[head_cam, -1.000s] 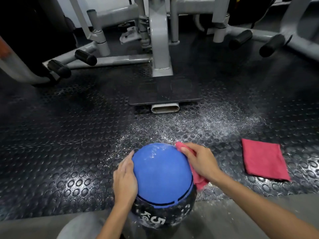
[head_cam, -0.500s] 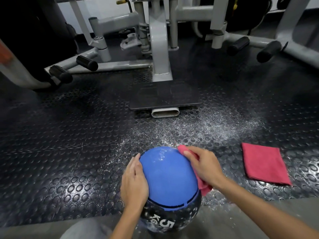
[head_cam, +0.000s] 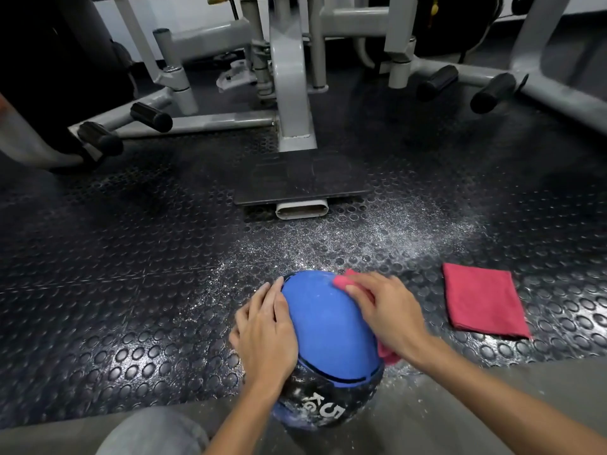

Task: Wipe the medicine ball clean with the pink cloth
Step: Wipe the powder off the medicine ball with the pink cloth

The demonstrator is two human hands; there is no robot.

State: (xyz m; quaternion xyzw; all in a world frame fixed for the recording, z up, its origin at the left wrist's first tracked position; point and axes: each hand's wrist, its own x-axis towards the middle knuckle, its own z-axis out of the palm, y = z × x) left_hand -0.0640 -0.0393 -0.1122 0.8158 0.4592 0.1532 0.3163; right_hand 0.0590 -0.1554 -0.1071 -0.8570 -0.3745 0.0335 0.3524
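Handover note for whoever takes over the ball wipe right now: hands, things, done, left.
Left hand: flat on the ball's left side, steadying it.
Right hand: presses the pink cloth onto the ball's upper right.
The ball sits on the floor; a spare cloth lies folded to its right.
Done: blue top looks mostly clean, with faint marks.
Left: the black lower band shows white specks; probably wipe there next.
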